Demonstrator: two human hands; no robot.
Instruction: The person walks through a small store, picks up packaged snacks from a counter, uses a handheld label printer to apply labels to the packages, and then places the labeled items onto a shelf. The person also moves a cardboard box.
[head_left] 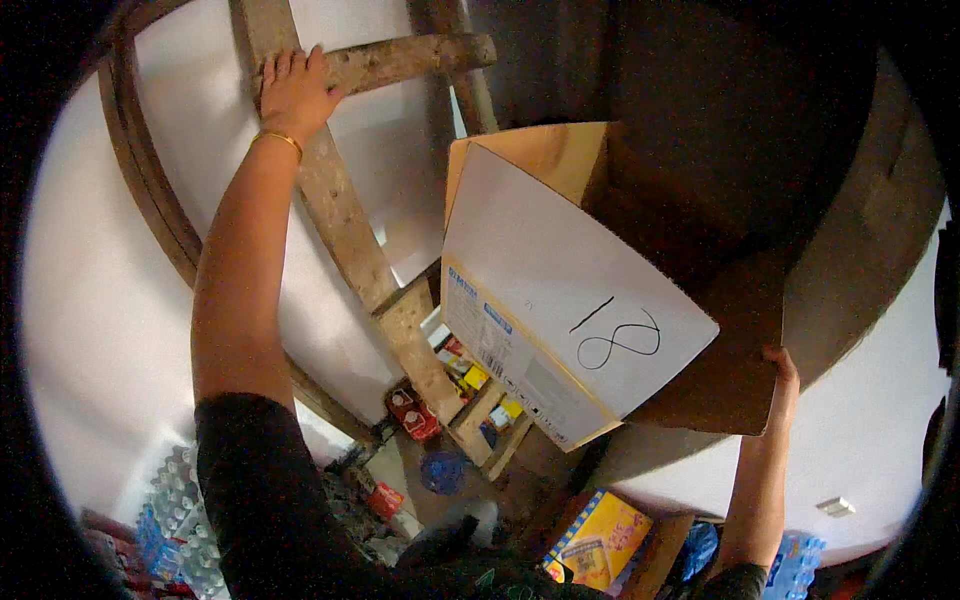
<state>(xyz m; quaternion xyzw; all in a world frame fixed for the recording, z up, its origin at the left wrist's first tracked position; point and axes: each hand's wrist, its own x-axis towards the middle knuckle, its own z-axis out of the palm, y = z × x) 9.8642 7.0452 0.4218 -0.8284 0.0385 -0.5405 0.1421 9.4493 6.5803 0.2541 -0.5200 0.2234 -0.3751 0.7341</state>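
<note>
My left hand (296,98) is up at the upper left, on a wooden ladder (345,205). Its fingers lie over the rail where a rung joins it, and a thin gold-coloured bangle is round the wrist. A large open cardboard box (560,290), white outside and brown inside, is tilted in front of me on the right. Handwriting and printed labels mark its white side. My right hand (785,372) grips the box by a brown edge at the lower right. The thumb shows there; the other fingers are hidden behind the cardboard.
Below the ladder are red packages (412,412), a blue round thing (444,470) and yellow packs (473,377). A yellow carton (600,540) stands lower right. Wrapped bottles (180,515) are at the lower left. The white wall (110,270) curves along the left, and the space above is dark.
</note>
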